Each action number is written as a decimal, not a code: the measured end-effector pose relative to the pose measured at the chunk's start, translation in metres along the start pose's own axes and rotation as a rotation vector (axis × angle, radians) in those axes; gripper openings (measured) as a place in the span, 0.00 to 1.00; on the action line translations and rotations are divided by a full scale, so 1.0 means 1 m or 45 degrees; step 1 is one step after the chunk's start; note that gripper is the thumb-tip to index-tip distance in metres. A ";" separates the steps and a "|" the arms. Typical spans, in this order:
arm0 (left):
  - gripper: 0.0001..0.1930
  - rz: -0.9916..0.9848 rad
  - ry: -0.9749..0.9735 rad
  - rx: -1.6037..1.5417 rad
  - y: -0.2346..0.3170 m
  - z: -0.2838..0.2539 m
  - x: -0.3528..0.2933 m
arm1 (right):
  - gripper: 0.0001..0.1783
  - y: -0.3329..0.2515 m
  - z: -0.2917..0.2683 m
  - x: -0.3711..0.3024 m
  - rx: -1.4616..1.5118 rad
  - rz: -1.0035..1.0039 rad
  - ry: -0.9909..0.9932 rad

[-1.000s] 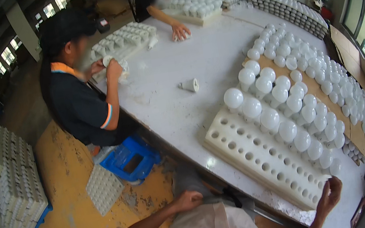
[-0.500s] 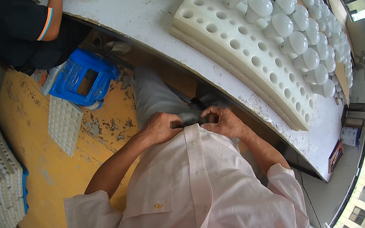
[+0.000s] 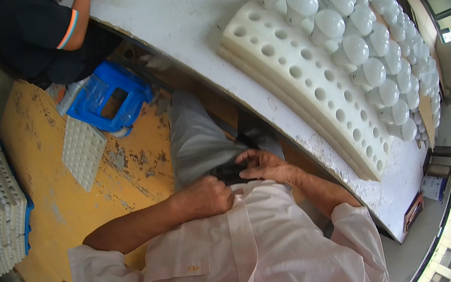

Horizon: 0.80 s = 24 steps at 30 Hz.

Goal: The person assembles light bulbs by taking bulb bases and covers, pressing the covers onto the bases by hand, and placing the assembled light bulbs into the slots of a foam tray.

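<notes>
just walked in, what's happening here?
The person's left hand and right hand are both by the hem of the shirt; their grip is unclear. On the table, bulbs stand untouched in rows beside the open holes of a foam tray. A co-worker is at the table's left side.

**Head-worn fisheye, aimed steeply down the wearer's front**

The left of two side-by-side head cameras looks from above, upright and unmirrored. Nearest the lens, the button-front shirt (image 3: 226, 259) fills the lower middle; the left hand (image 3: 208, 197) and right hand (image 3: 268, 168) meet near centre. The worktable (image 3: 159, 18) crosses diagonally beyond, its edge bowed by the lens. Yellow floor (image 3: 40, 146) lies deeper, at left; globe bulbs (image 3: 331, 24) recede toward the dark upper-right rim.
</notes>
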<state>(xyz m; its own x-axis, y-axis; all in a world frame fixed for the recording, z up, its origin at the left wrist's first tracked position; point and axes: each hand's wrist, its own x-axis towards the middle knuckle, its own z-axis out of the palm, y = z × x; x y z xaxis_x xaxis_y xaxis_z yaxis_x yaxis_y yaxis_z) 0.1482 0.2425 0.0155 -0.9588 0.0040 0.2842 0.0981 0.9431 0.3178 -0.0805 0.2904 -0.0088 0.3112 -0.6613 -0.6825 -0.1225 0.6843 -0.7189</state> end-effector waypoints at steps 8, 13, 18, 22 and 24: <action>0.12 -0.951 -0.008 -0.926 -0.032 0.044 0.000 | 0.19 0.083 -0.012 0.042 0.131 -0.172 -0.130; 0.20 -1.162 -0.197 -0.862 -0.041 0.074 0.002 | 0.20 0.069 -0.012 0.032 0.168 -0.148 -0.125; 0.19 -1.168 -0.371 -0.985 -0.048 0.077 0.005 | 0.22 0.050 -0.012 0.021 0.174 -0.090 -0.117; 0.19 -1.195 -0.360 -1.098 -0.045 0.072 0.008 | 0.21 0.047 -0.007 0.017 0.265 -0.068 -0.073; 0.19 -1.202 -0.330 -1.098 -0.040 0.072 0.006 | 0.19 0.054 -0.006 0.019 0.301 -0.116 -0.100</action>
<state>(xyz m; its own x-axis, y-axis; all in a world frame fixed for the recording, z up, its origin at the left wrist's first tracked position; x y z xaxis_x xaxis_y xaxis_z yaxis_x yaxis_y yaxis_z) 0.1193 0.2289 -0.0609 -0.7650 -0.3840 -0.5171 -0.5917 0.1018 0.7997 -0.0871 0.3126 -0.0614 0.3842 -0.7041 -0.5972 0.1305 0.6817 -0.7199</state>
